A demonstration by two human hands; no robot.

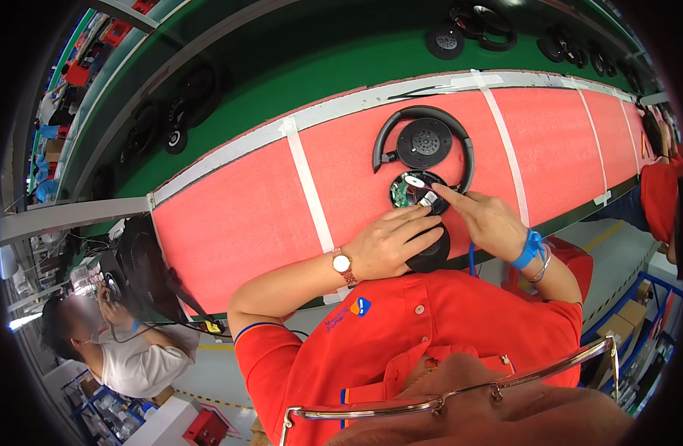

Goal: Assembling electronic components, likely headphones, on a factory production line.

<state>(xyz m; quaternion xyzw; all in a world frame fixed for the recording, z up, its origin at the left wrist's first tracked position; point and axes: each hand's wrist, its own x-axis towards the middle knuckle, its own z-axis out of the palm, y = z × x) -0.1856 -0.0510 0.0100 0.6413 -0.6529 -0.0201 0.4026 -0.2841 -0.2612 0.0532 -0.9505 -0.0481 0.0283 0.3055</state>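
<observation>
A black over-ear headphone [466, 141] lies on the pink mat, its headband curving round the far side. One ear cup [423, 143] shows a round perforated speaker plate. Nearer to me, the opened ear cup [395, 202] exposes a green circuit board, thin wires and a white round part [413, 181]. My left hand [390, 244] grips this cup's near edge, its fingers reaching over a round black piece [430, 256] beside it. My right hand [494, 224] has its index finger stretched into the opened cup, touching the inside near the wires. Its other fingers are partly hidden.
White tape strips [309, 186] divide the pink mat [230, 215]. More headphones [475, 30] rest on the green conveyor belt [311, 82] beyond. A black bag [144, 260] stands at the bench's left end. A co-worker in white [144, 364] works there; another in red [659, 201] is far right.
</observation>
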